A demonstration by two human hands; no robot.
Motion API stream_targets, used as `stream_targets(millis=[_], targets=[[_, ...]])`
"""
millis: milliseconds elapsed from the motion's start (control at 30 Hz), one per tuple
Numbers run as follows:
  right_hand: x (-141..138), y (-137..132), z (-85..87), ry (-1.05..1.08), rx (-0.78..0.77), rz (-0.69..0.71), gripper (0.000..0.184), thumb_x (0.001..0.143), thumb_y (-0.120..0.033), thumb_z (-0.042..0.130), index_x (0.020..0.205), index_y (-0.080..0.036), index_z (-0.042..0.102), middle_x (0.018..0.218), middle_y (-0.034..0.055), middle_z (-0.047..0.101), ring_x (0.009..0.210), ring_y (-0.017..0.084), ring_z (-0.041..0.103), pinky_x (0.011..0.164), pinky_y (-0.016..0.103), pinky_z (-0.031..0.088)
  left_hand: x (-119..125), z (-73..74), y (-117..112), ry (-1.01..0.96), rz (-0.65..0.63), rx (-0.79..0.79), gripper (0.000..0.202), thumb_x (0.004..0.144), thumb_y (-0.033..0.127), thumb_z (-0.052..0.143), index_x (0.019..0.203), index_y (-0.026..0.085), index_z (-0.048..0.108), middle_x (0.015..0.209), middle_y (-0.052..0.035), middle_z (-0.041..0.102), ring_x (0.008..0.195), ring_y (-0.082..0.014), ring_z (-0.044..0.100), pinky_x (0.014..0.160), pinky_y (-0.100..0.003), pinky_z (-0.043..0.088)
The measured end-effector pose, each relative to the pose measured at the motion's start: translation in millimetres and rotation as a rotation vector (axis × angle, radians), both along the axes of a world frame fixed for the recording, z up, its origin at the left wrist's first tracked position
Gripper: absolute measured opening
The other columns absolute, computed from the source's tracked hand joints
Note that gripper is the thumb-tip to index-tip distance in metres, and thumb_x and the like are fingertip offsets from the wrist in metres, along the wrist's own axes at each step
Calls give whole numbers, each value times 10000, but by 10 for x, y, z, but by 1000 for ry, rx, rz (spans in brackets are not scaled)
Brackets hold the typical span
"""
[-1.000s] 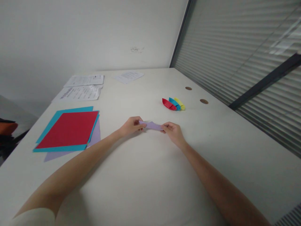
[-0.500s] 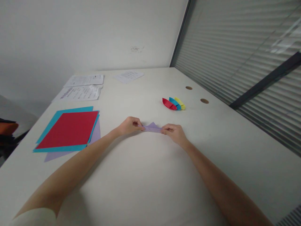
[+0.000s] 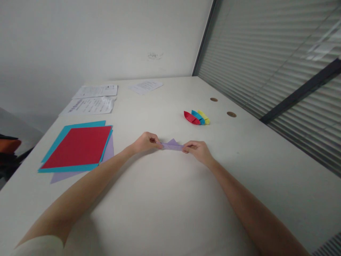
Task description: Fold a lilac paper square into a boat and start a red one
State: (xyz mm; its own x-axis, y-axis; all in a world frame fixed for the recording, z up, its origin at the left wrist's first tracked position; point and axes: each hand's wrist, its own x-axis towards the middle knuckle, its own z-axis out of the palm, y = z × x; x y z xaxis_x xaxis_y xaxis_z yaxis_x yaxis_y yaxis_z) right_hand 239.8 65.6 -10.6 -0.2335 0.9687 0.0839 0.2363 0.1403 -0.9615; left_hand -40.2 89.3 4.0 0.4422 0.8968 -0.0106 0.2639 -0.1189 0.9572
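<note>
A small folded lilac paper piece (image 3: pixel 172 145) lies low over the white table (image 3: pixel 170 199), stretched between my two hands. My left hand (image 3: pixel 145 142) pinches its left end with fingers curled closed. Its right end is pinched by my right hand (image 3: pixel 195 149), fingers also closed. A small triangular flap of the paper stands up in the middle. Beyond my hands, to the right, sit three folded paper boats side by side: red (image 3: pixel 191 118), blue (image 3: pixel 198 117) and yellow (image 3: pixel 204 117).
A stack of coloured sheets lies at the left, red (image 3: pixel 78 145) over blue and lilac. Printed white papers (image 3: pixel 92 99) lie at the far left. Two round holes (image 3: pixel 231 114) are in the tabletop near the blinds (image 3: pixel 279 64) on the right.
The paper piece has turned from a flat strip held slightly up into a lower, narrower shape with a raised triangular flap. Both hands shifted only slightly.
</note>
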Motion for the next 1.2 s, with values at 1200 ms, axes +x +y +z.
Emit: stream_targets(millis=[1200], targets=[[-277, -157, -1, -6, 189, 30, 310, 771, -508, 702, 800, -203, 649, 795, 49, 706, 754, 187, 677, 733, 338, 548, 304, 193, -251, -352, 234, 113, 427, 681, 458, 805, 924, 112, 744, 979, -124, 759, 888, -223, 706, 858, -367, 558]])
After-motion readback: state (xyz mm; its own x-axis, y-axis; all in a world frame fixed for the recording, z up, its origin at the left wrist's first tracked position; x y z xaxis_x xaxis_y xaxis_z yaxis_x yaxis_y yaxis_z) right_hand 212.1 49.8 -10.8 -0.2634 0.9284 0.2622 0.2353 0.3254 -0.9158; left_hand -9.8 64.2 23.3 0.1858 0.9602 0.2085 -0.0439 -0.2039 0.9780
